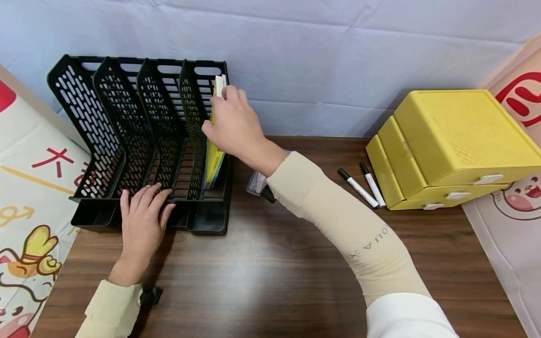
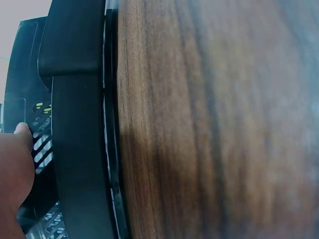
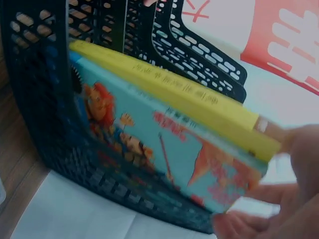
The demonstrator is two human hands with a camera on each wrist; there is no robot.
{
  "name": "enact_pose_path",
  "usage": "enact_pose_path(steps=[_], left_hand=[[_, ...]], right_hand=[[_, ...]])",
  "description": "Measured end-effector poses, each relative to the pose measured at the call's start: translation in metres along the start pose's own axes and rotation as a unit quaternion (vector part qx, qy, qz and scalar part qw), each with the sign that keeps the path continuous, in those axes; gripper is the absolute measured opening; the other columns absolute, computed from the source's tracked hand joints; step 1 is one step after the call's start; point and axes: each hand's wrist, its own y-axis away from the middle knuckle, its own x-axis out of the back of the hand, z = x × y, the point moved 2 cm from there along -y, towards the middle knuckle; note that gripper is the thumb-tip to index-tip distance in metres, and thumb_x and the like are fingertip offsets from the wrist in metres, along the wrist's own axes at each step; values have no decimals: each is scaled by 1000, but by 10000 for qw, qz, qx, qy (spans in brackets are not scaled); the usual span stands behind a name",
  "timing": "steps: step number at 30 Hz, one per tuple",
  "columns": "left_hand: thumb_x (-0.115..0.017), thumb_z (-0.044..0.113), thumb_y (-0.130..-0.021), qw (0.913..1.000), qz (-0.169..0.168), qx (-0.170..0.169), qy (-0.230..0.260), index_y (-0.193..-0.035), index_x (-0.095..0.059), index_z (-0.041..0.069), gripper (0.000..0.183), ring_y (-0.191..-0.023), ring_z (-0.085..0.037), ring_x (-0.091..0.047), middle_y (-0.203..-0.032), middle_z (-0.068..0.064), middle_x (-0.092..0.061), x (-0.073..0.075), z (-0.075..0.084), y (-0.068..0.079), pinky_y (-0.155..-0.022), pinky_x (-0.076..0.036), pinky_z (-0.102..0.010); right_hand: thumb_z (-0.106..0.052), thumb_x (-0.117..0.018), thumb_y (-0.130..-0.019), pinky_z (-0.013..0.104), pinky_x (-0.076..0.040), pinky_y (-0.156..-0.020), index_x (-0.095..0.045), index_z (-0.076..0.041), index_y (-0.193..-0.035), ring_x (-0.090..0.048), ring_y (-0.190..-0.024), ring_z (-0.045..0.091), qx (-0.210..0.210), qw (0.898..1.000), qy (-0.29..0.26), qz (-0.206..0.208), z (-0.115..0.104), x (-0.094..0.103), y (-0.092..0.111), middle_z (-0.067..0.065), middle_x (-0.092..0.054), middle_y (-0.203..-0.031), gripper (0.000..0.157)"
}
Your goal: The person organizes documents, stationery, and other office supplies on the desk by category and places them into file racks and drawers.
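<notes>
A black desktop file rack (image 1: 208,220) with upright perforated dividers stands at the left of the table. In its rightmost slot are books: one with a yellow spine (image 3: 174,85) and, beside it, one with a teal illustrated cover (image 3: 172,147). My right hand (image 1: 236,119) grips the books at their upper end, thumb by the yellow spine and fingers by the teal cover. On the rack's front edge rests my left hand (image 1: 143,220), its fingers extended over the slots. Only part of that hand shows at the left wrist view's edge.
A yellow drawer box (image 1: 460,136) with white handles stands at the right. Two white markers (image 1: 359,188) with black caps lie beside it. A clear case (image 1: 255,183) sits partly under my right forearm. A pale cloth (image 1: 317,61) hangs behind the table.
</notes>
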Motion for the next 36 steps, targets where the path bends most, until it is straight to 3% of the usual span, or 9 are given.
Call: enact_pose_path(steps=[3, 6, 8, 13, 20, 27, 32, 36], left_hand=[[-55, 36, -103, 10000, -5, 8, 9, -124, -67, 5, 39, -128, -43, -51, -133, -21, -62, 0, 0, 0, -116, -16, -66], [-53, 36, -103, 10000, -57, -3, -47, -125, -66, 5, 40, -128, -43, -50, -133, -21, -61, 0, -1, 0, -117, -14, -65], [-55, 35, -103, 10000, -53, 14, -14, -125, -66, 5, 39, -128, -43, -50, -133, -21, -61, 0, -2, 0, -118, -14, -65], [-60, 30, -100, 10000, -89, 2, -5, -124, -66, 5, 36, -128, -43, -49, -133, -22, -61, 0, -4, 0, -116, -15, -66], [-59, 30, -98, 10000, -26, -28, -2, -124, -67, 4, 37, -127, -43, -50, -133, -21, -61, -1, -5, 0, -115, -16, -68], [-59, 31, -99, 10000, 25, -30, -13, -124, -68, 4, 38, -126, -43, -51, -132, -21, -62, -1, -5, -1, -115, -16, -68], [-60, 31, -99, 10000, 17, -7, 17, -124, -68, 4, 37, -126, -43, -51, -132, -21, -62, 0, -3, -2, -116, -15, -67], [-59, 31, -100, 10000, -4, -10, -26, -123, -67, 5, 36, -125, -43, -51, -131, -21, -62, 0, -3, -2, -116, -16, -67]], right_hand=[[-61, -58, -96, 39, -36, -114, -36, -11, -158, -23, -150, 29, 368, 9978, 254, -489, 7, 0, 4, 14, -20, -167, 82], [-78, -62, -81, 47, -28, -119, -14, -15, -164, -9, -156, 29, 860, 9898, 642, -933, 15, -1, 9, 12, -1, -171, 115], [-78, -67, -78, 51, -28, -118, -10, -16, -165, -5, -157, 29, 1173, 9837, 894, -1032, 19, -1, 12, 13, 4, -171, 121], [-67, -75, -79, 51, -26, -118, -31, -16, -160, -10, -156, 30, 1434, 9770, 1355, -807, 24, 0, 14, 16, -7, -170, 106], [-75, -74, -72, 50, -28, -117, -51, -14, -148, -29, -148, 36, 1257, 9720, 1912, -539, 13, 1, 15, 21, -26, -164, 100], [-77, -74, -71, 49, -37, -109, -53, -15, -146, -37, -141, 34, 941, 9750, 1982, -367, 2, -1, 12, 19, -36, -158, 99], [-70, -73, -79, 45, -43, -101, -55, -14, -144, -46, -128, 31, 812, 9751, 2058, -153, 0, -4, 5, 12, -51, -140, 87], [-69, -74, -79, 43, -45, -99, -59, -15, -138, -46, -125, 30, 812, 9754, 2048, 1, 3, -6, 2, 10, -52, -136, 81]])
